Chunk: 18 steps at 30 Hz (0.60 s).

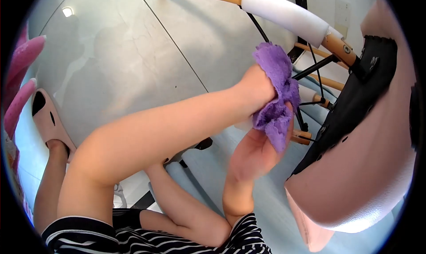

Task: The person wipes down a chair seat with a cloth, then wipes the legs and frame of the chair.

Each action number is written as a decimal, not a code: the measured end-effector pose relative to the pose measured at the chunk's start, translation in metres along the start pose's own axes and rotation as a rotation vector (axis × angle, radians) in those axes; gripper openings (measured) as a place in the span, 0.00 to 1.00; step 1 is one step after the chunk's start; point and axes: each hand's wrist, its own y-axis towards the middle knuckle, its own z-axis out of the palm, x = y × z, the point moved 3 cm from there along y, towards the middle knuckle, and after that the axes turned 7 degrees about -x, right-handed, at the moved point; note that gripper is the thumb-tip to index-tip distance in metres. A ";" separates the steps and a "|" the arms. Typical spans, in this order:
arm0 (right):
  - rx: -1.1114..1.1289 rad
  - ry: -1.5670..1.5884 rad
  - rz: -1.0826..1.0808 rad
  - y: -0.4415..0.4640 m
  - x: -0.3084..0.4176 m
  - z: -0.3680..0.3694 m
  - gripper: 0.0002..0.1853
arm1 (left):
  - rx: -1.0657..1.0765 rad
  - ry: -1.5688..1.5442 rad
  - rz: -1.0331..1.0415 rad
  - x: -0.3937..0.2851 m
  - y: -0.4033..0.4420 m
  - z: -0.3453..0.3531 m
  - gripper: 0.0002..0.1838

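At the far left, pink plush pieces point(22, 72) are showing at the edge of your view, and beside them your foot is wearing a pink slipper point(55, 125) on the pale tiled floor point(120, 45). Your left arm is bending at the elbow and reaching across to the right. Your left hand point(261, 84) is disappearing into the purple cloth point(276, 70), which is covering your fingers, so I cannot tell how they are closing. The cloth is bunching between your two hands, in front of the chair's black struts. Just below, your right hand point(254, 155) is turning its palm up and gripping the cloth's lower folds, its fingertips partly hidden. Farther right, the chair point(359, 174) is lying tipped, its pink seat facing away and a white sleeve point(284, 15) wrapping one wooden leg.
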 end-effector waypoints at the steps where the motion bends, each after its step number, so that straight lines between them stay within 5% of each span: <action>1: 0.023 0.028 0.015 0.000 -0.001 0.002 0.23 | -0.055 -0.191 0.014 0.003 0.000 0.000 0.08; 3: 0.042 0.042 0.052 0.003 -0.005 0.007 0.23 | -0.134 -0.248 0.198 0.003 0.014 -0.015 0.09; 6: 0.048 0.080 0.174 0.004 -0.007 0.011 0.22 | -0.357 -0.188 -0.035 -0.034 0.023 -0.042 0.12; 12: 0.036 0.027 0.261 -0.002 -0.013 0.022 0.23 | -0.160 -0.361 -0.118 -0.032 0.027 -0.046 0.11; 18: 0.034 0.051 0.097 -0.013 -0.008 -0.007 0.23 | 0.092 -0.199 -0.227 -0.008 -0.004 -0.003 0.07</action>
